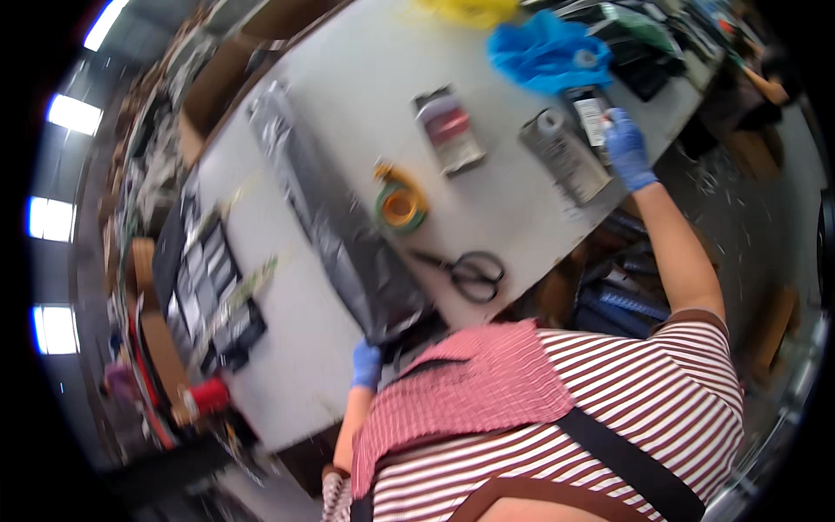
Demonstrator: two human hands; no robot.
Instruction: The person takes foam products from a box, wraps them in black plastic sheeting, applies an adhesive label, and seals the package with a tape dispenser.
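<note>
A long bundle in dark grey plastic wrap (326, 209) lies slantwise across the table. At its near end is my left hand (367, 365) in a blue glove, touching or right beside the wrap; its fingers are mostly hidden. My right hand (628, 150), also blue-gloved, reaches to the far right, its fingers closed on the edge of a dark pack with a white label (591, 120). Beside that pack stands a grey box with a round white spot (567, 161). Black-handled scissors (474, 276) and rolls of tape (402, 207) lie between the bundle and the table's right edge.
A pack with a red patch (449, 130) lies mid-table. Blue plastic (548, 54) and yellow plastic (474, 9) are at the far side, near dark bags (648, 65). Black and silver packs (209, 278) lie left, with a red spool (207, 397) by the edge. Another person (765, 83) is far right.
</note>
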